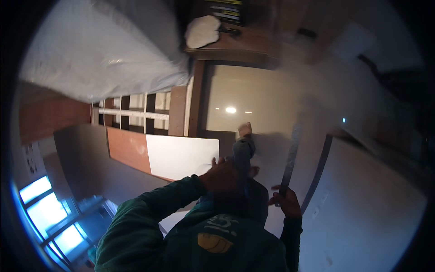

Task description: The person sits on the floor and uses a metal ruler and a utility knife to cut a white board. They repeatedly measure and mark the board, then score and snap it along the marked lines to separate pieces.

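My right hand (287, 202) is closed around the lower end of a long, flat grey metal strip (292, 154). The strip stands out ahead of me, away from my body. My left hand (222, 176) is dark and somewhat blurred, in front of my body. Two of its fingertips show apart, with nothing visible between them. They overlap the right end of a white panel (181, 156), and whether they touch it I cannot tell. A reddish-brown section (128, 149) adjoins the panel on its left.
Ahead lies a brown frame (195, 99) around a glossy pale panel (244, 97). To its left are a shelf grid (131, 111) and a plastic-covered bulk (104, 50). A white cloth (203, 31) rests on a wooden surface. A large pale board (362, 204) stands at right. My bare foot (245, 130) shows.
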Tool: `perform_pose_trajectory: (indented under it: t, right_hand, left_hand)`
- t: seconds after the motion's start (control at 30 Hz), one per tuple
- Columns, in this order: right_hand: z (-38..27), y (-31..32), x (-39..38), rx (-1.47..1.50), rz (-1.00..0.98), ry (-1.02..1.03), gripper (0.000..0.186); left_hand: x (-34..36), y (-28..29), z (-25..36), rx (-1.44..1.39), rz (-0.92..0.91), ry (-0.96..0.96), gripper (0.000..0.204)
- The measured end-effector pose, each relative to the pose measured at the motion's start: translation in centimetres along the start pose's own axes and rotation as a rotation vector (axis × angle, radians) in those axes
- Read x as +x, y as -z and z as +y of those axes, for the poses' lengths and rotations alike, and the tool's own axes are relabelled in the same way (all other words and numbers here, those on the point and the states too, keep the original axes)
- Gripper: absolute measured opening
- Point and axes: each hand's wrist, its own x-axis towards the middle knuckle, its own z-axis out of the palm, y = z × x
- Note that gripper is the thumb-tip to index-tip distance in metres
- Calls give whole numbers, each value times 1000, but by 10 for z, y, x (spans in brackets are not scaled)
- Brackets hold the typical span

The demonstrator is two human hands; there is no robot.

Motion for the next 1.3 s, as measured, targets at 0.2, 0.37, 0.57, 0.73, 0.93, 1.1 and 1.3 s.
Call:
perform_pose_trajectory:
  t: [0.2, 0.37, 0.57, 0.73, 0.93, 1.1, 1.3]
  right_hand:
    - [203, -49, -77, -139, 358, -7, 25]
    - [232, -115, -123, -95, 451, -146, 46]
    - [235, -157, -124, 240, 324, 23, 37]
    - [206, -192, -148, 690, 154, -47, 38]
    - [135, -241, -140, 816, 265, -291, 35]
    - [112, -274, -106, 795, 364, -424, 43]
    - [160, -195, 5, 664, 708, -288, 49]
  left_hand:
    - [-32, -16, 53, 304, 87, -39, 43]
    - [-55, -31, 74, 392, 34, -50, 34]
    - [-59, -6, 56, 512, -120, -45, 25]
    - [-61, 27, 40, 379, -274, -10, 14]
    - [37, 52, -37, 684, -751, -236, 24]
    - [135, -43, -171, 444, -605, -254, 59]
    - [145, -145, -217, 756, -528, -690, 74]
